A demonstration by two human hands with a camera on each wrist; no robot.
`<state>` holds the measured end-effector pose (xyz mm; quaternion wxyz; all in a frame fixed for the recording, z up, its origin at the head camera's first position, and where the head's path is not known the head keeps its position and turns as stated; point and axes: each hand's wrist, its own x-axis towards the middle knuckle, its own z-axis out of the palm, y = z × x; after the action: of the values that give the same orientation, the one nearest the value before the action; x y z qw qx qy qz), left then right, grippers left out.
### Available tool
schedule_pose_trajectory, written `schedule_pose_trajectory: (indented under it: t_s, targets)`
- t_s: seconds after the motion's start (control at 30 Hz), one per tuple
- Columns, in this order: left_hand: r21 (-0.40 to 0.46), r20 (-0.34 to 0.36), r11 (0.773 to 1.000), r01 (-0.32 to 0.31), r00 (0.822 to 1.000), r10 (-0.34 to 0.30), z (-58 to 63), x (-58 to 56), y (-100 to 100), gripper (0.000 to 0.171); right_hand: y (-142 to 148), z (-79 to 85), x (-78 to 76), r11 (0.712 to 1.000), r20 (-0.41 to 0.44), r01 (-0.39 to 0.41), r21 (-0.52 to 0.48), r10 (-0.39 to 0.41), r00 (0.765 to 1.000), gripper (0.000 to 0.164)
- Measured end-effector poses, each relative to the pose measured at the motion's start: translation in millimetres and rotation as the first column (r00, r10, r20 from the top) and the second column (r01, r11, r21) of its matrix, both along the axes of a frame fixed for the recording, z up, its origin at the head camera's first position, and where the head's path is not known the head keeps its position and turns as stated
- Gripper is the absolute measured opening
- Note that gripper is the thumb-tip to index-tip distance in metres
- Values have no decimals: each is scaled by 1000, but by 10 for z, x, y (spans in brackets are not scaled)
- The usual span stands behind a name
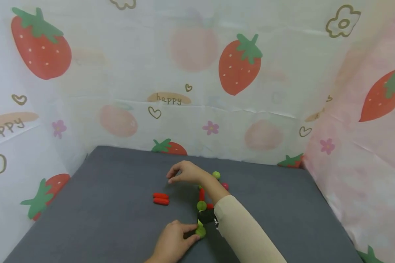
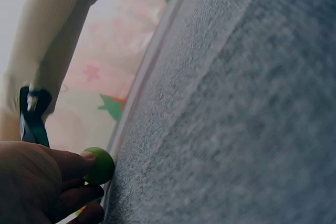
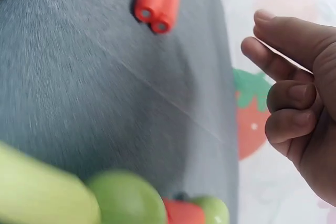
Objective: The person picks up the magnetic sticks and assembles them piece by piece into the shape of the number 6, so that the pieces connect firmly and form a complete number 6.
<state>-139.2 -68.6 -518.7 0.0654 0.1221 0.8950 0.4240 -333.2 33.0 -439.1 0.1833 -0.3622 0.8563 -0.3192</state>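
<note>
My left hand (image 1: 175, 237) pinches a green ball (image 1: 200, 232) between thumb and fingers at the near end of a row of pieces. That ball (image 2: 101, 166) also shows in the left wrist view. Beyond it the row goes on with a yellow-green rod (image 1: 200, 222), another green ball (image 1: 202, 205) and a red rod (image 1: 202, 194). My right hand (image 1: 185, 172) is raised past the row, reaching left, its fingers loosely bent around nothing. In the right wrist view, two red rods (image 3: 157, 4) with grey round ends lie side by side, apart from this hand.
A light green ball (image 1: 216, 175) and a pink ball (image 1: 225, 186) sit behind the right forearm. Part of a red piece (image 1: 210, 206) shows beside the row. The right sleeve and a black wrist strap (image 1: 206, 216) hide some pieces. Strawberry-printed cloth (image 1: 197, 109) borders the grey tabletop (image 1: 118, 204).
</note>
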Motion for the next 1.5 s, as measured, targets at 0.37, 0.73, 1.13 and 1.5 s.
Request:
schedule_pose_trajectory:
  t_s: [0.37, 0.73, 1.13, 1.5]
  targets:
    - [-21, -55, 1000, 3, 998, -4, 6, 14, 9, 30, -215, -250, -43, 989, 82, -108, 98, 100, 992, 17]
    - [-34, -63, 999, -8, 998, 6, 8, 7, -10, 30, -227, -349, -79, 984, 119, -129, 126, 114, 986, 18]
    - [-12, -54, 1000, 7, 998, -8, 7, 3, -31, 25, -289, -371, -46, 983, 114, -126, 132, 111, 987, 11]
    - [9, -58, 1000, 10, 998, -10, 3, -3, -28, 24, -313, -391, -55, 979, 76, -119, 168, 107, 991, 15]
